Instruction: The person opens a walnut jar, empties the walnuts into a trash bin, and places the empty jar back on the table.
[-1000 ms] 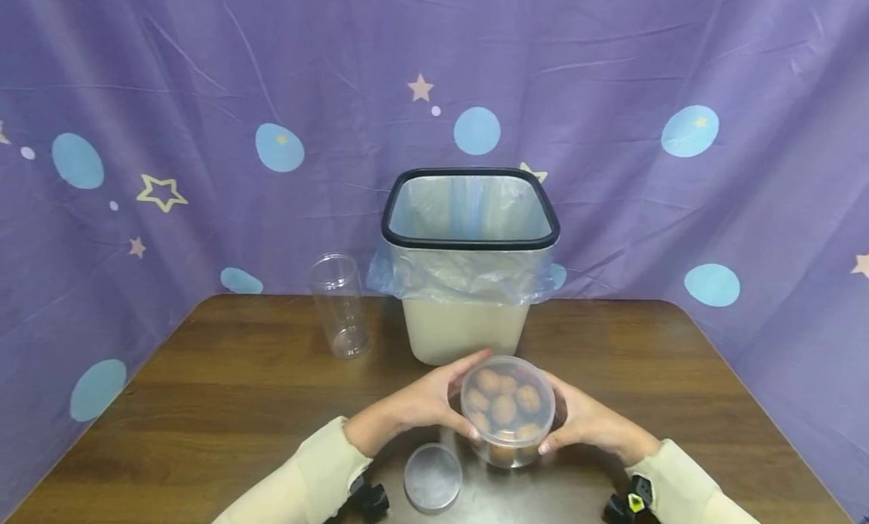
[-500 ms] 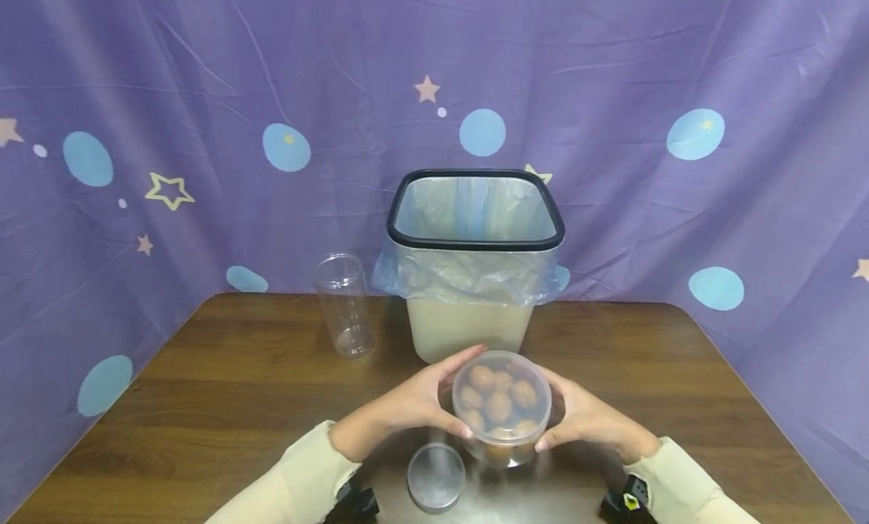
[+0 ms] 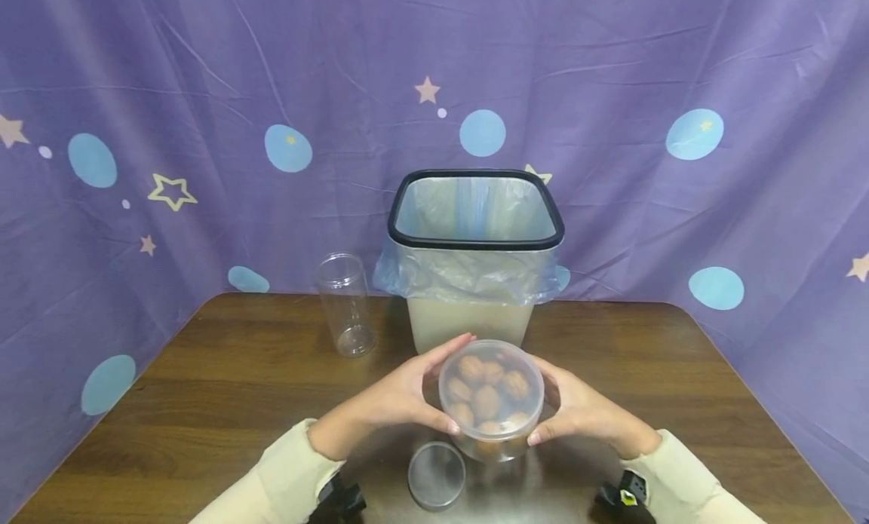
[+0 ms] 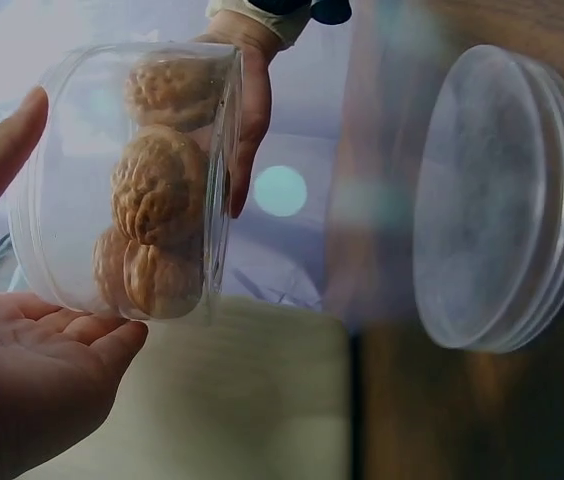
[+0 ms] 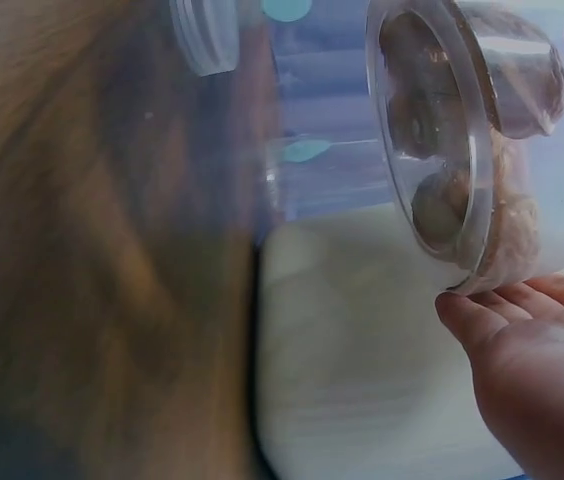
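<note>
A squat clear plastic jar (image 3: 498,439) with a frosted lid (image 3: 501,350) is gripped from both sides, raised off the table. Several walnuts (image 4: 160,187) lie in its bottom. My left hand (image 3: 390,396) curves round the jar's left side, thumb in front and fingers behind. On the opposite side my right hand (image 3: 587,415) holds it the same way. A smaller round translucent lid (image 3: 437,476) rests on the table below and left of the jar; it looks large in the left wrist view.
Behind the hands stands a cream bin (image 3: 470,320) with a black rim and a blue bag liner (image 3: 475,275). A tall, clear, uncapped jar (image 3: 346,305) is at its left. The brown wooden table (image 3: 224,403) meets a purple curtain (image 3: 353,72) at the back.
Both hands have lifted the walnut jar higher and shifted it a little left. The head view has turned slightly; the bin, tall jar and small lid stay put.
</note>
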The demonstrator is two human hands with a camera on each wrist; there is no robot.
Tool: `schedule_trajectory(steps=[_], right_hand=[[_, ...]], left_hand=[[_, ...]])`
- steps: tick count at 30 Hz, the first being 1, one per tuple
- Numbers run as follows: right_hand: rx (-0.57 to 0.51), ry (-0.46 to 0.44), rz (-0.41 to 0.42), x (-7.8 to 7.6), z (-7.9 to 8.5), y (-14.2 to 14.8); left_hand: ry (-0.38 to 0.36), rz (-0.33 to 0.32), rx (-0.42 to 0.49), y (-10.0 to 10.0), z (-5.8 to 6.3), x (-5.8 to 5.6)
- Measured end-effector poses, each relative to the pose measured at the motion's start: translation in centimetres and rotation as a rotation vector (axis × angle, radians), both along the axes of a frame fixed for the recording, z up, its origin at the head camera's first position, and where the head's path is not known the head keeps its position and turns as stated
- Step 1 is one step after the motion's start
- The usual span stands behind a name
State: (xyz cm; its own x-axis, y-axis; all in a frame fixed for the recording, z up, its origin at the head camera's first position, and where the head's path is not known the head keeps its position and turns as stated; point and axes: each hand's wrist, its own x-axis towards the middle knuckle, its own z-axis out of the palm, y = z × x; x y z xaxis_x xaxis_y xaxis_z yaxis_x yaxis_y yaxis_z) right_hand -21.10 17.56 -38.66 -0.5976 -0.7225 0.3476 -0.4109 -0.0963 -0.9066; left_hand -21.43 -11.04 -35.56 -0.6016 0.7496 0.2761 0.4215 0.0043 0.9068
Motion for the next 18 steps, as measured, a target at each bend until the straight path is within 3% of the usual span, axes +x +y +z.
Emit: schedule_trajectory(steps=[4, 10, 18], right_hand=[[0.023, 0.010, -0.018, 0.1, 0.8, 0.0], [0.027, -0.002, 0.041, 0.1, 2.0, -0.4], [0.076, -0.004, 0.080, -0.4, 3.7, -1.2]], left_hand=[[-0.024, -0.005, 0.016, -0.3, 0.5, -0.1], [-0.005, -0.071, 0.050, -0.4, 1.0, -0.4], [-0.021, -0.062, 0.027, -1.1, 1.8, -0.4]])
